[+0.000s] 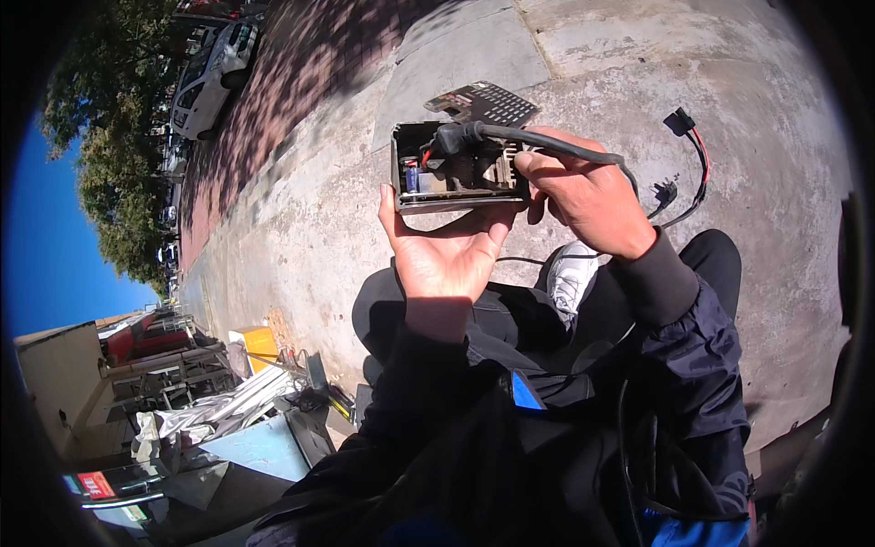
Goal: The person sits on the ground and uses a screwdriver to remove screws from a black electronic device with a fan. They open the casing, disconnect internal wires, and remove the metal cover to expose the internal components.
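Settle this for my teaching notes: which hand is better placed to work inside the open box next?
Likely the right hand: it is at the right end of the box, beside the finned part inside. The left hand supports the box from below, so freeing it might let the box tip.

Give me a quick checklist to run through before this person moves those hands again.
1. Open rectangular metal box supported: ok, the left hand cups it from below.
2. Dark flat perforated panel off the opening: ok, it lies beyond the box.
3. Thick black rubbery cable out of the way: not ok, it crosses over the open box.
4. Right hand gripping something firmly: cannot tell; its fingertips are at the box's right end, partly hidden.
5. Small black connector on red and black wires unplugged: ok, it lies loose on the concrete.
6. Power inside the box off: cannot tell.
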Available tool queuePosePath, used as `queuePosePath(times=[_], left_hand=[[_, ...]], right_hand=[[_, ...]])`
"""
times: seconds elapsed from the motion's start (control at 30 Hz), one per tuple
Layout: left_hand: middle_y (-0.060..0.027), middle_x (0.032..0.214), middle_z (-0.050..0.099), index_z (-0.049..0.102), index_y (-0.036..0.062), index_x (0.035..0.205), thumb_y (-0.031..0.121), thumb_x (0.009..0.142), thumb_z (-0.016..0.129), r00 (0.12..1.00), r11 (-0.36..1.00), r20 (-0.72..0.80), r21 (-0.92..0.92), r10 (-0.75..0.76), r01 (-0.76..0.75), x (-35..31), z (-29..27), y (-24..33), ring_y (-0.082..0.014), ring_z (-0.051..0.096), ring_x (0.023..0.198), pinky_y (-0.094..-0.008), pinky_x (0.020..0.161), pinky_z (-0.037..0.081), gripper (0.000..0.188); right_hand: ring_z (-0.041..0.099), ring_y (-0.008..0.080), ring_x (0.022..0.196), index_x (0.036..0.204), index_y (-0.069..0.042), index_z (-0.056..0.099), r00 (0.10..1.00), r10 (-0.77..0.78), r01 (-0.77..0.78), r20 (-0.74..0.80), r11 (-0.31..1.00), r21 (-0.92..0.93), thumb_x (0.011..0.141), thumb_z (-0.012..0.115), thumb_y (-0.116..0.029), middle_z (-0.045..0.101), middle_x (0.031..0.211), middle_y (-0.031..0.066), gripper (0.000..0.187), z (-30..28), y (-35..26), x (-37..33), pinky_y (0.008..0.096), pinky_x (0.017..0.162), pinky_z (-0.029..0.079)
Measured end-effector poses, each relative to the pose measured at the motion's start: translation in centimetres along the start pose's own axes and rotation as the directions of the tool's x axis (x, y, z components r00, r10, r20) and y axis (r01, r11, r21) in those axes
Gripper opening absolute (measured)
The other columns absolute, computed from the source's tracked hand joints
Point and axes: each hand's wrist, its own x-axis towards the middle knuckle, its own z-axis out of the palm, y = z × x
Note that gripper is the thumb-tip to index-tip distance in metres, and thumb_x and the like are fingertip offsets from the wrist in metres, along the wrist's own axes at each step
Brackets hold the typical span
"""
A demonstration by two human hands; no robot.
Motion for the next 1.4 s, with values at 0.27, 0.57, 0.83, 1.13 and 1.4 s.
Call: queuePosePath(times=[0.27,0.57,0.83,1.13,1.4], left_hand=[[-0.0247,0.143,0.05,0.046,-0.0032,0.148,0.068,0.093,0.063,0.928,0.992,-0.368,-0.123,-0.066,0.022,-0.1,-4.2,-2.5,-0.041,0.053,0.131,-0.0558,0.118,0.047,0.092],[-0.0049,0.142,0.062,0.06,0.0192,0.145,0.075,0.095,0.056,0.978,0.951,-0.204,0.307,0.034,0.031,-0.7,-6.5,-4.4,-0.0278,0.057,0.131,-0.0498,0.112,0.048,0.075],[-0.0064,0.144,0.061,0.057,0.0146,0.147,0.069,0.103,0.05,0.984,0.972,-0.177,0.225,-0.033,0.073,0.0,-5.8,-4.9,-0.0259,0.057,0.136,-0.0484,0.117,0.046,0.07],[-0.0151,0.151,0.053,0.049,0.0066,0.152,0.078,0.098,0.048,0.955,0.977,-0.291,0.182,-0.056,0.113,0.0,-6.0,-5.3,-0.0332,0.051,0.141,-0.053,0.12,0.042,0.089],[-0.0195,0.154,0.049,0.046,0.0017,0.153,0.075,0.098,0.052,0.926,0.977,-0.375,0.172,-0.05,0.122,0.1,-5.3,-5.7,-0.0361,0.046,0.145,-0.0571,0.124,0.039,0.092]], right_hand=[[0.056,0.0058,0.069,0.102,0.005,0.073,0.961,0.226,-0.22,-0.156,0.974,0.057,0.097,0.082,-0.026,0.065,0.076,0.0003,0.032,-0.9,5.5,-4.1,0.0246,0.061,0.045],[0.06,0.0094,0.076,0.104,-0.001,0.076,0.894,-0.327,0.171,-0.305,0.88,-0.444,0.081,0.093,-0.009,0.073,0.1,0.0064,0.03,-3.2,4.1,-5.5,0.0243,0.064,0.045],[0.057,0.0253,0.074,0.109,-0.004,0.079,0.86,-0.489,0.262,-0.148,0.67,-0.695,0.079,0.088,-0.008,0.068,0.083,0.0068,0.031,-1.9,5.7,-3.4,0.0366,0.067,0.048],[0.057,0.0213,0.07,0.102,0.002,0.08,0.853,-0.453,0.209,-0.26,0.752,-0.625,0.083,0.085,0.0,0.066,0.078,0.0084,0.02,-2.2,5.9,-5.3,0.0331,0.063,0.044],[0.058,0.0151,0.074,0.106,0.006,0.08,0.879,-0.225,-0.016,-0.42,0.867,-0.498,0.086,0.083,0.002,0.068,0.081,0.0092,0.021,-2.7,6.0,-7.4,0.0292,0.064,0.043]])
